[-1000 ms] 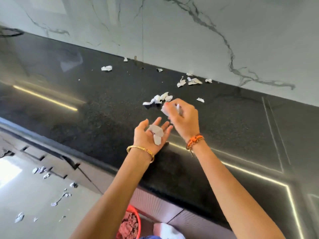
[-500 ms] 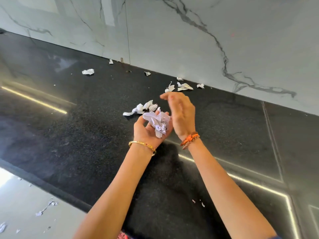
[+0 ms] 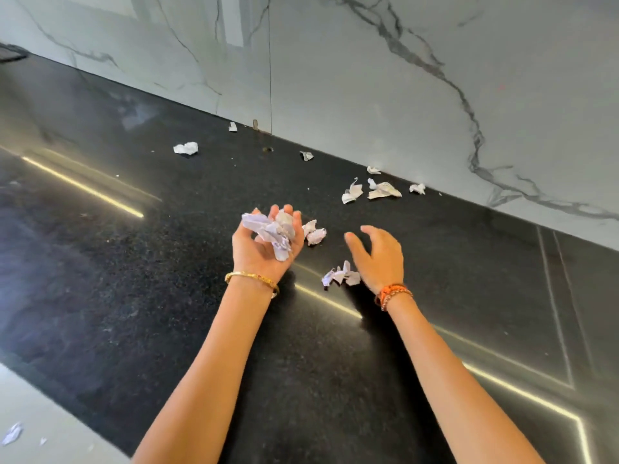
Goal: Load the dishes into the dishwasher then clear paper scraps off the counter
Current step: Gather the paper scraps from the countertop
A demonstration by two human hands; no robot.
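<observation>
A wad of crumpled white paper scraps [image 3: 273, 233] is now cupped in the upturned left hand [image 3: 264, 244], while the empty right hand [image 3: 380, 256], drawn away since half a second ago, is spread loosely over a fallen scrap cluster [image 3: 341, 276] on the black granite counter [image 3: 167, 262], where further clearing is still needed.

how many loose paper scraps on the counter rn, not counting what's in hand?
9, roughly: near right hand; two by left hand; four by the wall at right; one center back; two back left. Tiny bits may be missed.
</observation>
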